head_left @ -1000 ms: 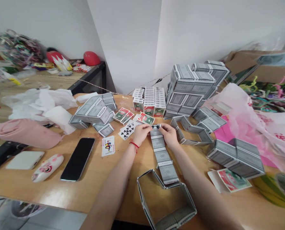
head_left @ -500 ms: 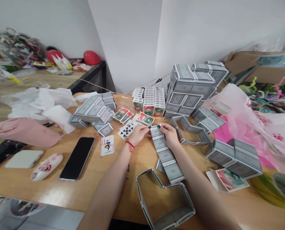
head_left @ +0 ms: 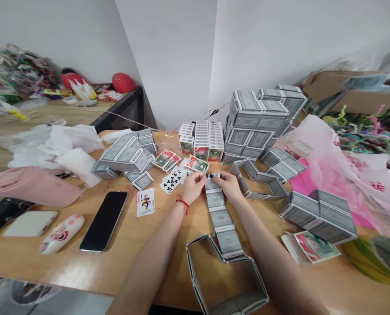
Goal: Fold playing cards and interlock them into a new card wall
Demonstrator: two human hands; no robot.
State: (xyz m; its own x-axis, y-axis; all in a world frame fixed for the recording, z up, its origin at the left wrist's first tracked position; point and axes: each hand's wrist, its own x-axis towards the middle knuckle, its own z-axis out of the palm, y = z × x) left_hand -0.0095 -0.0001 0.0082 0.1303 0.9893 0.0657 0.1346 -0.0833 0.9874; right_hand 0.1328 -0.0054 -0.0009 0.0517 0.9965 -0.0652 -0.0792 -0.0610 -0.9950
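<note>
Across that crowded table point(head_left: 66, 269), left hand point(head_left: 193, 187) and right hand point(head_left: 230, 185) pinched the card strip's point(head_left: 221, 216) far end, where a careless tug might have knocked its near end into the card frame point(head_left: 245, 302).

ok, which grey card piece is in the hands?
The long segmented strip, its far end held in the left hand and right hand; the hollow outlines and blocks are held by neither.

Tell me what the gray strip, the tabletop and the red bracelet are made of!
Gray strip: probably smooth, coated card; it shows repeated playing-card backs.
Tabletop: shiny wood or wood-look laminate; it's honey-brown and reflects light.
Red bracelet: likely thin cord, finish unclear; loose ends stick out.
</note>
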